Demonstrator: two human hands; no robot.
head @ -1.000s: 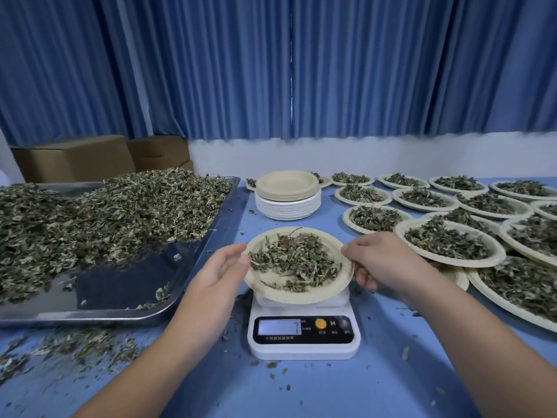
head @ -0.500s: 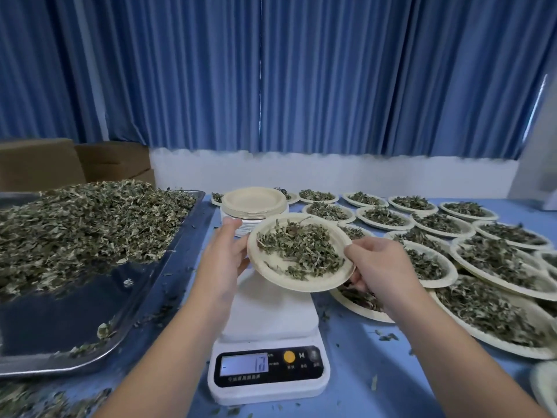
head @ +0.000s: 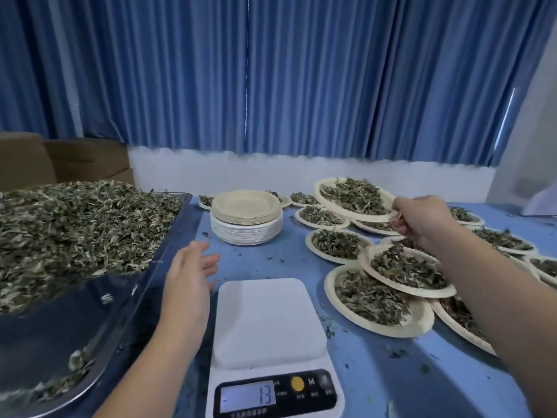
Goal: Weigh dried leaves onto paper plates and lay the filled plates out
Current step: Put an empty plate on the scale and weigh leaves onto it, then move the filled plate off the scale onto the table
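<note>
the filled paper plate (head: 370, 218), pinched at its rim by our right hand (head: 422, 220), hangs above the laid-out plates (head: 308, 241): the laying-out step, we judge. our left hand (head: 190, 276) hovers wide, empty, the scale (head: 265, 321) just right of it. next: set it down level.

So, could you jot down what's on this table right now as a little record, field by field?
Right hand: right hand grips the rim of a filled plate, raised over the far plates
Left hand: left hand open, holding nothing, between tray and scale
Scale: scale platform bare; display shows 13
Spare plates: stack of empty plates behind the scale
Leaf supply: dried leaves heaped in a metal tray at left
Finished: laid-out plates, filled, some overlapping, at right on the blue table
</note>
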